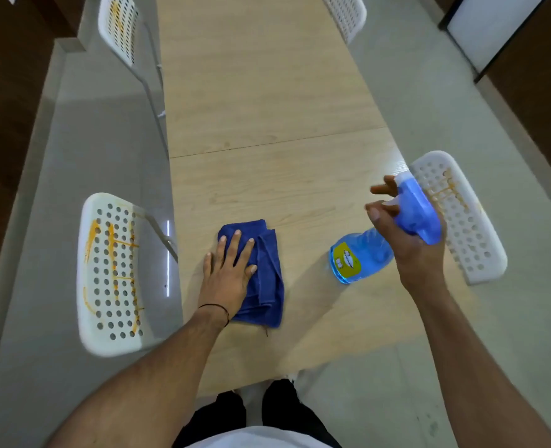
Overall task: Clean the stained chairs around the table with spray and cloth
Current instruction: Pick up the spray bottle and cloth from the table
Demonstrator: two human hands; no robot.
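A folded blue cloth lies on the light wooden table near its front edge. My left hand rests flat on the cloth's left part, fingers spread. My right hand grips a blue spray bottle by its neck and trigger head, tilted above the table's right side. A white perforated chair with orange stains stands at the table's left. Another white chair with orange stains stands at the right, just behind the bottle's head.
A third white chair with orange streaks stands at the far left of the table, and a fourth at the far right. The floor is pale grey. Dark wooden cabinets line both sides. My legs show below the table's near end.
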